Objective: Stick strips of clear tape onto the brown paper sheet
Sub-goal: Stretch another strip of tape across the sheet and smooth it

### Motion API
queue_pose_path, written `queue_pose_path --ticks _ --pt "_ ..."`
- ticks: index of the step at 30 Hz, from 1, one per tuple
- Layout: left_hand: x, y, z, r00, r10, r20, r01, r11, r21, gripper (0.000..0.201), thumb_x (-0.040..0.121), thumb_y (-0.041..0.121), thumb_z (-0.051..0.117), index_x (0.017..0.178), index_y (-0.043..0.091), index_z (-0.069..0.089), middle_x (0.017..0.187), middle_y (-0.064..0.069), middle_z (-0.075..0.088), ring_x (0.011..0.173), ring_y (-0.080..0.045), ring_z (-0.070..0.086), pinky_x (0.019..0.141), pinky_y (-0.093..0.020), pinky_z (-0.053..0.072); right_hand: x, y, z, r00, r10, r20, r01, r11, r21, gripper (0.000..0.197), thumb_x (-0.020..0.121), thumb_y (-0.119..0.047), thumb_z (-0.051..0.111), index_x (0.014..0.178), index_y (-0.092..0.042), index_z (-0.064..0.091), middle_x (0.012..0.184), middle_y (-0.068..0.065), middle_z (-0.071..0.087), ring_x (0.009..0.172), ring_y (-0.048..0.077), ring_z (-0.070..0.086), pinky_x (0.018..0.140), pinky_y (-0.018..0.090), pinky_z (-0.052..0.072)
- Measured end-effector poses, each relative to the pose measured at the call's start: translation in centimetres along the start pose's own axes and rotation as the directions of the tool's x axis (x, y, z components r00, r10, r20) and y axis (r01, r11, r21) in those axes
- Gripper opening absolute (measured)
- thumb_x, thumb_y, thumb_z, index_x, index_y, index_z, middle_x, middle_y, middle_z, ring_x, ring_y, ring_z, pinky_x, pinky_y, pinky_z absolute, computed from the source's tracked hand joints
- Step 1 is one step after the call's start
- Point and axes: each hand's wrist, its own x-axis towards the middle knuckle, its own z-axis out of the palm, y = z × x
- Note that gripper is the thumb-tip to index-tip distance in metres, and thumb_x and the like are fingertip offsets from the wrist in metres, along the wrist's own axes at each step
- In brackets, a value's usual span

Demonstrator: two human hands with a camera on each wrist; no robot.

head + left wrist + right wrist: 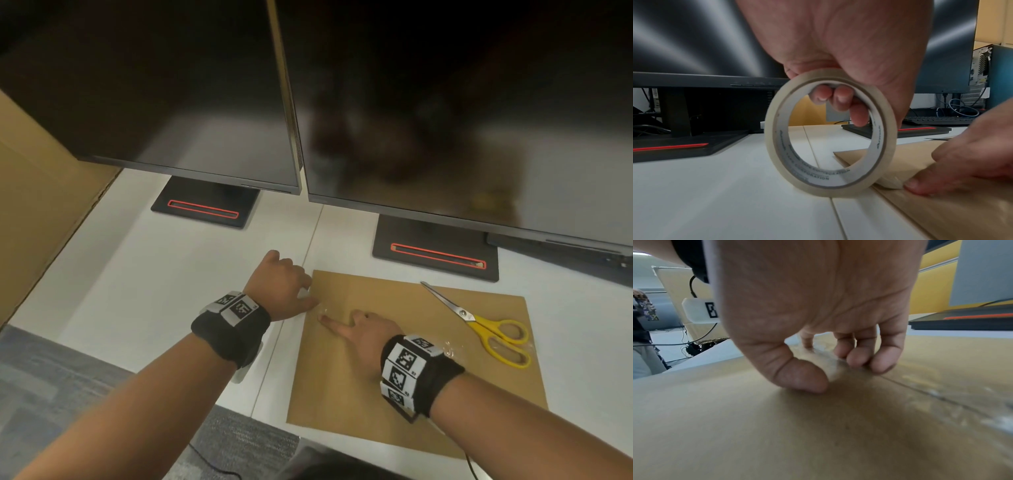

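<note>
There, at the left edge of the brown paper sheet [428,359], the left hand [279,286] gripped the tape roll [830,133], its fingers [840,99] curled through the core and the roll standing on edge on the white desk [164,281], touching the sheet's border. A short length of clear tape [889,181] ran from the bottom of the roll onto the paper. The right hand [363,337] lay on the sheet just beside it, forefinger stretched out and pressing the tape's end flat, while the other fingers [857,356] were curled under with their tips and the thumb resting on the paper; it grasped nothing.

In the right wrist view, a strip of tape [941,395] already stuck down showed as a glossy band across the sheet. Yellow-handled scissors [486,329] lay closed on the sheet's far right part, well apart from both hands. Behind the sheet stood two dark monitors [178,89] on black bases with red-edged slots [203,209].
</note>
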Motion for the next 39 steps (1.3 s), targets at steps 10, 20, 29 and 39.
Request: queue_pose_path --ticks 10,20,29,39 --pt "-0.1 0.4 0.0 0.999 -0.034 -0.002 0.034 0.999 -0.002 0.032 0.086 0.052 0.044 0.07 0.026 0.051 0.079 0.005 0.064 0.07 -0.015 0.039 0.08 -0.032 0.027 0.4 -0.3 -0.3 0.998 -0.057 -0.039 0.058 0.998 0.034 0.107 0.074 -0.005 0.06 0.139 -0.051 -0.01 0.13 0.012 0.039 0.108 0.031 0.051 0.081 0.037 0.049" --pt "0.0 0.8 0.3 1.0 -0.023 0.003 0.023 0.999 -0.028 0.041 0.087 0.056 0.044 0.088 0.022 0.066 0.086 0.005 0.065 0.084 -0.017 0.053 0.083 -0.033 0.029 1.2 -0.4 -0.4 0.999 -0.046 -0.016 0.046 0.999 0.024 0.103 0.077 -0.01 0.059 0.137 -0.053 -0.012 0.121 0.01 0.044 0.103 0.03 0.054 0.072 0.035 0.046" --pt "0.1 0.7 0.8 1.0 -0.018 0.01 0.019 0.997 -0.073 0.036 0.084 0.051 0.051 0.097 0.021 0.067 0.092 0.003 0.065 0.082 -0.017 0.049 0.075 -0.028 0.03 -0.1 0.5 0.9 0.987 -0.055 -0.154 0.059 0.998 0.023 0.094 0.078 -0.002 0.051 0.145 -0.04 -0.003 0.138 0.015 0.035 0.122 0.033 0.041 0.099 0.041 0.037" --pt "-0.3 2.4 0.8 0.997 -0.076 0.006 0.076 0.997 0.004 0.047 0.085 0.056 0.039 0.099 0.021 0.066 0.098 0.003 0.066 0.089 -0.019 0.057 0.077 -0.032 0.038 -5.3 6.4 4.2 0.932 0.072 -0.355 -0.057 0.997 0.051 0.05 0.086 -0.022 0.041 0.135 -0.026 0.042 0.134 0.009 0.044 0.119 0.028 0.046 0.098 0.039 0.039"
